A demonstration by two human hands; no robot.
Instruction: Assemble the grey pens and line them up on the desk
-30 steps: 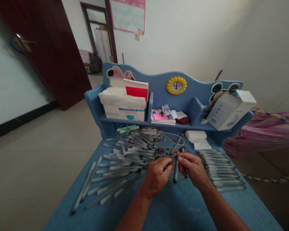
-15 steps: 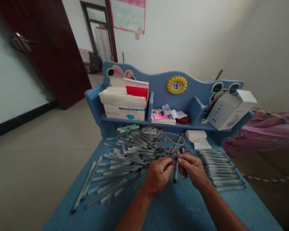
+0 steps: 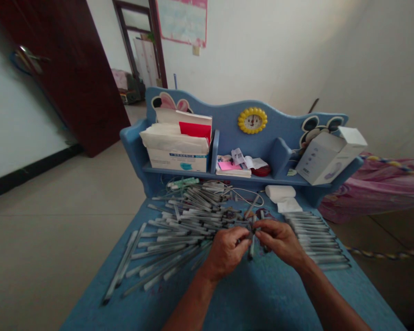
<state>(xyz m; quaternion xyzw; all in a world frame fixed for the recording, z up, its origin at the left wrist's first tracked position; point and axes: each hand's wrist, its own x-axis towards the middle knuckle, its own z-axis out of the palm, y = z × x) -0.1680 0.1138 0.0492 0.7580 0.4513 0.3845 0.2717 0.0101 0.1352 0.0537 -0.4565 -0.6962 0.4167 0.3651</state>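
Note:
My left hand (image 3: 226,250) is closed in a pinch over the front of the desk, with the dark end of a pen (image 3: 251,233) at its fingertips. Facing it, my right hand (image 3: 278,240) has thumb and forefinger pinched at that same dark spot; what it grips is too small to make out. The fingertips of both hands almost meet. Just below them another pen (image 3: 251,252) lies on the desk, pointing toward me. Left of my hands spreads a loose pile of pens (image 3: 179,239) with clear barrels and dark ends. Beside my right hand lies a row of pens (image 3: 319,241).
A blue desk (image 3: 255,303) carries a shelf with a mask box (image 3: 179,161), papers (image 3: 232,172), a yellow flower clock (image 3: 252,120) and a white box (image 3: 327,156). Below the shelf are a white paper roll (image 3: 280,194) and a thin cable (image 3: 251,195).
My right hand has shifted slightly to the right and its fingers have straightened a little. My left hand stays nearly in place. The camera view has moved slightly.

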